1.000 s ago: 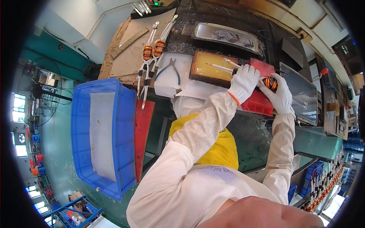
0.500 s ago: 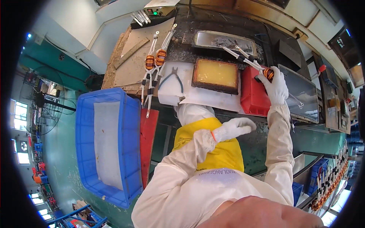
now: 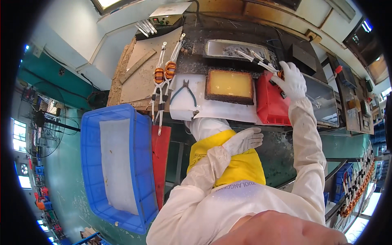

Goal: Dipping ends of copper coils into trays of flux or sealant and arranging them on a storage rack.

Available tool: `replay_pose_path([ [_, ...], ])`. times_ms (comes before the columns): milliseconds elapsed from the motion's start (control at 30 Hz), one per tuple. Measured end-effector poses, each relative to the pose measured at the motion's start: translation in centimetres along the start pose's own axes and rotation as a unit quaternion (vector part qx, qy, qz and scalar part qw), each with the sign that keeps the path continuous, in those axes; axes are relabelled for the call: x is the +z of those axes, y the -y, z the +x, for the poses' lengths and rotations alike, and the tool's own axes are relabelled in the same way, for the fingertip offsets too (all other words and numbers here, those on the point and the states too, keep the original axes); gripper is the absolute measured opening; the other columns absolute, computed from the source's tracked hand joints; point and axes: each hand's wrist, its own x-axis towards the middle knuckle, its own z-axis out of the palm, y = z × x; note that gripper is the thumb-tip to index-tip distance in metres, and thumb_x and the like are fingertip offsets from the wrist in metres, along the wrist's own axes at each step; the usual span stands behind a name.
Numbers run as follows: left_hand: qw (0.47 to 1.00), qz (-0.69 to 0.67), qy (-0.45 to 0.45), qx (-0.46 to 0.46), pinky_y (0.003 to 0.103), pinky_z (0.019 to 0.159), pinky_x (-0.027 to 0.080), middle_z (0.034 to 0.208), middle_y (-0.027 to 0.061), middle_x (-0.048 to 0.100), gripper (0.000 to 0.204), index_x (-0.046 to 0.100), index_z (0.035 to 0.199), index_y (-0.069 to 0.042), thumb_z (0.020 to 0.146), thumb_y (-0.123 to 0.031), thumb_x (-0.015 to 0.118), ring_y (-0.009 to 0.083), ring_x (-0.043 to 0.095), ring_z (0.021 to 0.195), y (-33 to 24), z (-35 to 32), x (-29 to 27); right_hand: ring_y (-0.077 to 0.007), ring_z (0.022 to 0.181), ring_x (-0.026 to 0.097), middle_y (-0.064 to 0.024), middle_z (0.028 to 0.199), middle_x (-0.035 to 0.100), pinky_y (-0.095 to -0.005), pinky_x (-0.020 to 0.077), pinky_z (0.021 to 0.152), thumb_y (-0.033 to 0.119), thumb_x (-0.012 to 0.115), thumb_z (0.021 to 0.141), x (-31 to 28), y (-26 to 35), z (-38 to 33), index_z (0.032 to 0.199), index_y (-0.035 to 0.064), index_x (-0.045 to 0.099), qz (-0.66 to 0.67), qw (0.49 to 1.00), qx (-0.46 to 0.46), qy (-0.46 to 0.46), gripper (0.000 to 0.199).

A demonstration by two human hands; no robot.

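My right hand [image 3: 293,83], in a white glove, grips a copper-wound coil [image 3: 280,74] between thumb and fingers, partly hiding it. The coil's white sleeved leads [image 3: 254,58] reach leftward, their metal lugs over a rectangular tray with a grey surface [image 3: 216,48]. Just below this hand is a red plastic bin [image 3: 267,102]. My left hand [image 3: 245,141], also gloved, is held before the yellow apron [image 3: 241,168], fingers stretched out and nothing in it. A dark-rimmed tray of yellow material [image 3: 230,83] sits on the bench left of the bin.
Two more copper coils [image 3: 164,73] with white leads lie at the bench's left, beside cutting pliers [image 3: 185,92] on white sheeting. A big blue crate [image 3: 141,163] stands at left, next to a red board [image 3: 160,159]. A control box [image 3: 165,18] sits at the back.
My right hand has shifted away from me and slightly left with the coil, bringing its leads further over the grey tray. My left hand's fingers have straightened and turned.
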Motion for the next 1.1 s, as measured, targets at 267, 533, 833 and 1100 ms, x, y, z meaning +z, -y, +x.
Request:
replay_pose_path([
  [267, 0.999, -0.029, 0.014, 0.004, 0.042, 0.109, 0.046, 0.123, 0.0158, 0.063, 0.033, 0.053, 0.13, -0.005, 0.104, -0.025, 0.053, 0.0299, 0.06, 0.118, 0.3, 0.0, -0.2, -0.0343, 0.111, 0.061, -0.0119, 0.118, 0.062, -0.0432, 0.0498, 0.093, 0.025, 0.073, 0.073, 0.0, -0.2, 7.3, 0.126, 0.0197, 0.064, 0.022, 0.949, -0.086, 0.304, 0.055],
  [533, 0.999, -0.031, 0.006, -0.008, 0.043, 0.109, 0.047, 0.124, 0.0162, 0.062, 0.034, 0.052, 0.13, -0.005, 0.104, -0.026, 0.053, 0.03, 0.06, 0.118, -0.3, -0.2, 0.5, -0.033, 0.109, 0.062, -0.0139, 0.119, 0.059, -0.0389, 0.0504, 0.093, 0.019, 0.069, 0.074, 4.2, -2.6, 7.1, 0.128, 0.0143, 0.063, 0.14, 0.954, -0.039, 0.263, 0.054],
  [833, 1.0, -0.02, -0.009, -0.013, 0.042, 0.108, 0.047, 0.122, 0.0152, 0.062, 0.033, 0.052, 0.129, -0.006, 0.103, -0.027, 0.055, 0.0285, 0.06, 0.116, -0.5, 0.1, 1.2, -0.0296, 0.085, 0.07, -0.015, 0.101, 0.07, -0.0375, 0.0554, 0.077, 0.017, 0.067, 0.075, 4.8, -2.8, 7.5, 0.121, 0.0101, 0.068, 0.152, 0.954, -0.016, 0.258, 0.047],
  [1100, 1.0, -0.011, -0.013, -0.012, 0.043, 0.11, 0.046, 0.127, 0.0164, 0.06, 0.035, 0.052, 0.131, -0.005, 0.104, -0.028, 0.052, 0.0299, 0.059, 0.12, -0.5, -0.2, 1.2, -0.0229, 0.071, 0.07, -0.0142, 0.094, 0.072, -0.0347, 0.0556, 0.071, 0.017, 0.065, 0.076, 4.0, -2.0, 7.7, 0.124, 0.0142, 0.068, 0.153, 0.937, 0.054, 0.308, 0.048],
])
